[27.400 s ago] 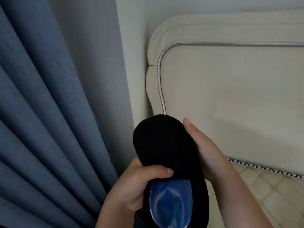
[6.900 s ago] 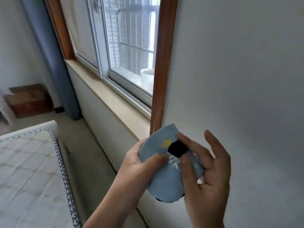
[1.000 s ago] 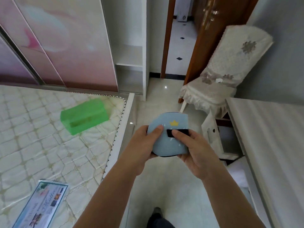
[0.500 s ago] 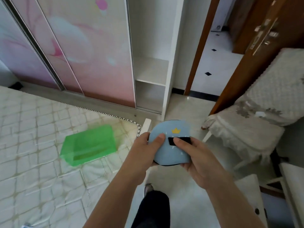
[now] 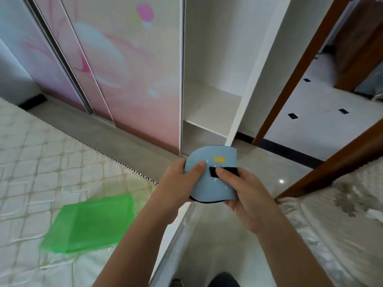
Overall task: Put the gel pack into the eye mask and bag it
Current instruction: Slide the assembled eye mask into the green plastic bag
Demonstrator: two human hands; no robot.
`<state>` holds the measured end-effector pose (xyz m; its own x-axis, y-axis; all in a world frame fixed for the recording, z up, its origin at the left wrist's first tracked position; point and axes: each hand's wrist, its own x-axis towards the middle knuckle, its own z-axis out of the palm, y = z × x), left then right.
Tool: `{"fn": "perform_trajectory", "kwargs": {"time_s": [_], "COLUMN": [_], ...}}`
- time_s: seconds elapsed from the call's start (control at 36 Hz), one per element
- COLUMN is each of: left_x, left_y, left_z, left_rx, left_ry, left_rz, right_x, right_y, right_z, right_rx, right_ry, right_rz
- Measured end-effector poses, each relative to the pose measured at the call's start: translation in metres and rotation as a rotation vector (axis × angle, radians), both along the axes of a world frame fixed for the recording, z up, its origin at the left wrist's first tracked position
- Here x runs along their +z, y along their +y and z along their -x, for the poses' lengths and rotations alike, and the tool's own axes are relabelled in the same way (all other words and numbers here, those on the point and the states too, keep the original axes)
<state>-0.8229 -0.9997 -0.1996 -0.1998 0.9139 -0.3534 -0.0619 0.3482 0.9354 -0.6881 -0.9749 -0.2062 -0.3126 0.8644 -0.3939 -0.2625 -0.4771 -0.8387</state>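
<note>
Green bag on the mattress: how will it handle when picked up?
Likely floppy: the green bag lies flat and wrinkled on the mattress, so it should sag from any pinch. Probably very light, since it looks thin and translucent. Its layers may cling together, as it lies fully collapsed, so opening it could be fiddly.

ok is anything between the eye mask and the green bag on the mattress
Nothing visible. The left hand and right hand hold the eye mask in the air; the green bag lies on the mattress, only quilting between.
</note>
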Motion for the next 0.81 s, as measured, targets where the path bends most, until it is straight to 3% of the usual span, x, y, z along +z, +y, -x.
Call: {"fn": "perform_trajectory", "kwargs": {"time_s": [0.39,0.81], "left_x": [-0.002,0.0], "left_y": [0.205,0.255], "left_z": [-0.03,0.025], "left_rx": [0.267,0.678], "left_ry": [0.033,-0.018], "left_rz": [-0.02,-0.065], "right_x": [0.006,0.011], "right_y": [0.246,0.343], "right_z": [-0.02,0.071], "right_rx": [0.349,0.766], "right_ry": [-0.023,-0.04], "right_rz": [-0.107,-0.154]}}
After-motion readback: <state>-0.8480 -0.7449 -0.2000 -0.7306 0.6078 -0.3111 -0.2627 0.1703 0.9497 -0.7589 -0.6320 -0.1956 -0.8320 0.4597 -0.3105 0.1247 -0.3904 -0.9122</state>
